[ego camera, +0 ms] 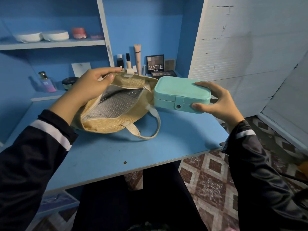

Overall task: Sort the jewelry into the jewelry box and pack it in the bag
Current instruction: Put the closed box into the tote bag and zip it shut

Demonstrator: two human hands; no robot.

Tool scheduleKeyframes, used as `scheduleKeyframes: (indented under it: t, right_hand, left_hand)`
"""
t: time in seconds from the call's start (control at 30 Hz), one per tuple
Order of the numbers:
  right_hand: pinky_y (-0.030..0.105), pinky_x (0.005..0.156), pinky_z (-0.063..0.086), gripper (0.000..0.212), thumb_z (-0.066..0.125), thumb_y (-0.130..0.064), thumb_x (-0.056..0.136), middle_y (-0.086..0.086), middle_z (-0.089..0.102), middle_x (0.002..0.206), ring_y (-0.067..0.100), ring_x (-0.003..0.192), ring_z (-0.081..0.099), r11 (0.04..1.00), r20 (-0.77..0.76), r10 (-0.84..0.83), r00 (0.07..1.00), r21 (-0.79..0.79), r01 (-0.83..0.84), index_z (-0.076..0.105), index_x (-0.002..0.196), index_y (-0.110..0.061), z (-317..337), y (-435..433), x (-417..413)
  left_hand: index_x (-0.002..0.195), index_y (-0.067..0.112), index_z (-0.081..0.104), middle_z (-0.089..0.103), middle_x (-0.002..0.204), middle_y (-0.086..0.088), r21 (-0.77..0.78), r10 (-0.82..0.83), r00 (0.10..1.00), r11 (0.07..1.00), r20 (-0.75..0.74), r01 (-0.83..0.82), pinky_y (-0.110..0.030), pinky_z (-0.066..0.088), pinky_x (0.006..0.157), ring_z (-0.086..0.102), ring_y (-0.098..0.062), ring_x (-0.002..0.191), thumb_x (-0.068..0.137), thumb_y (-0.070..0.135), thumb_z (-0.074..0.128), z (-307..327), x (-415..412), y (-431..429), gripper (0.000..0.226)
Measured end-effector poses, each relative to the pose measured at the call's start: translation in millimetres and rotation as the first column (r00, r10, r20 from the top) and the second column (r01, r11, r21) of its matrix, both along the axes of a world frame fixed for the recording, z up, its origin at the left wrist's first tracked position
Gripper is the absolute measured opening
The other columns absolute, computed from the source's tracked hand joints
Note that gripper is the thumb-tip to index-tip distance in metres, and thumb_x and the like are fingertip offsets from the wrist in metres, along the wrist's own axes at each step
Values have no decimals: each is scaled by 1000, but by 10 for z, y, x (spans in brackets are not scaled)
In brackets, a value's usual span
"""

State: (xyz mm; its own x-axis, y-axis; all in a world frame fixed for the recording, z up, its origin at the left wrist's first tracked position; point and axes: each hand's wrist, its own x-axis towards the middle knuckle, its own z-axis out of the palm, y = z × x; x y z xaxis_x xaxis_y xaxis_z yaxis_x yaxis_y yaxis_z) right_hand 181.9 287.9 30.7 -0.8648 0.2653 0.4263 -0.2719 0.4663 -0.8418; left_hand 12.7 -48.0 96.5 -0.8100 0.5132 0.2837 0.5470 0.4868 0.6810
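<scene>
A flat blue table [116, 147] filled the middle of the view, backed by a blue shelf unit [50, 44] that carried two round white pads [41, 36].

On the table's far half lay a tan woven jute bag [108, 125], resting on its side with its zip undone and its mouth gaping toward the right. Its silver quilted lining [115, 104] showed inside. One pale webbing handle [150, 130] looped down onto the tabletop.

A mint-green rectangular jewelry box [180, 90] with rounded corners was held in the air just to the right of the bag's mouth. It was outside the bag, with its near-left corner close to the bag's rim. Its lid was down and the front tab was fastened over a small metal snap [178, 106].

The left hand [93, 85], in a dark sleeve with a white stripe, pinched the bag's upper rim between thumb and fingers and lifted it open. The right hand [218, 104] gripped the box's right end, fingers over the lid and thumb on the front wall.

Against the back stood an eyeshadow palette marked MATTE [155, 63], a tall beige tube [138, 57] and, to the left, a pink and purple perfume bottle [46, 82].
</scene>
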Motion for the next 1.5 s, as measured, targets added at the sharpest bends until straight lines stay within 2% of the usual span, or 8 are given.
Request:
scheduleKeyframes:
  t: [0.2, 0.4, 0.57, 0.8, 1.03, 1.27, 1.4, 1.5]
  right_hand:
    - [24, 94, 49, 61, 88, -16, 66, -6, 65, 120, 9, 116, 59, 999, -3, 39, 999, 24, -39, 64, 121, -21, 18, -39, 20]
    - [22, 93, 47, 68, 86, -38, 59, -11, 65, 120, 8, 116, 58, 996, 14, 72, 997, 43, -73, 64, 122, -24, -16, -185, -77]
    - [17, 93, 46, 66, 86, -37, 60, -12, 64, 122, 6, 118, 57, 992, 36, 115, 993, 50, -117, 64, 122, -28, -76, -433, -223]
    - [36, 99, 50, 65, 87, -40, 60, -13, 62, 123, 6, 120, 55, 980, 31, 154, 988, 120, -157, 63, 120, -35, -189, -899, -512]
    - [38, 96, 51, 65, 87, -47, 60, -15, 59, 122, 4, 117, 55, 981, 18, 126, 992, 148, -127, 63, 120, -37, -335, -1230, -745]
    - [23, 87, 49, 68, 85, -53, 60, -13, 56, 120, 3, 107, 55, 972, -18, 7, 1000, 236, -2, 60, 121, -39, -465, -1526, -901]
    - [24, 85, 50, 70, 84, -56, 59, -12, 54, 117, 4, 105, 54, 973, -16, 6, 1000, 232, -2, 58, 122, -40, -528, -1631, -991]
    - [21, 87, 47, 71, 83, -57, 60, -11, 54, 117, 5, 107, 53, 972, -16, 12, 1000, 233, -8, 58, 124, -39, -538, -1680, -1064]
  left_hand:
    - [123, 50, 58, 54, 140, 13, 16, 12, 1000, 1000, -6, -12, -30, 32, 107, 43, -10, 134, 103, 25, 47, 5, 8, 44, 33]
    - [121, 54, 56, 52, 140, 15, 2, 11, 1000, 1000, -15, -11, -29, 31, 104, 42, -9, 133, 104, 26, 47, 21, 29, 27, 34]
    - [124, 50, 56, 51, 139, 16, -6, 8, 1000, 1000, -22, -8, -27, 29, 102, 40, -6, 130, 104, 26, 47, 8, 48, 19, 33]
    - [117, 55, 56, 55, 139, 14, 21, -23, 1000, 1000, -3, 23, -27, 30, 107, 43, -11, 134, 103, 26, 49, -14, 8, -14, 33]
    - [118, 53, 56, 58, 135, 16, 22, -32, 999, 999, -21, 32, -27, 33, 108, 47, -7, 131, 103, 24, 50, -40, -25, -51, 34]
    - [113, 57, 61, 60, 130, 24, 20, -46, 998, 999, -50, 47, -39, 37, 113, 49, -3, 129, 102, 26, 50, -92, -62, -36, 34]
    - [122, 47, 62, 60, 131, 20, 30, -29, 998, 999, -60, 30, -36, 37, 113, 48, -4, 130, 103, 26, 49, -78, -48, -20, 31]
    - [124, 44, 61, 60, 131, 19, 30, -15, 997, 999, -72, 17, -22, 35, 104, 48, -2, 128, 103, 25, 48, -43, -31, -48, 31]
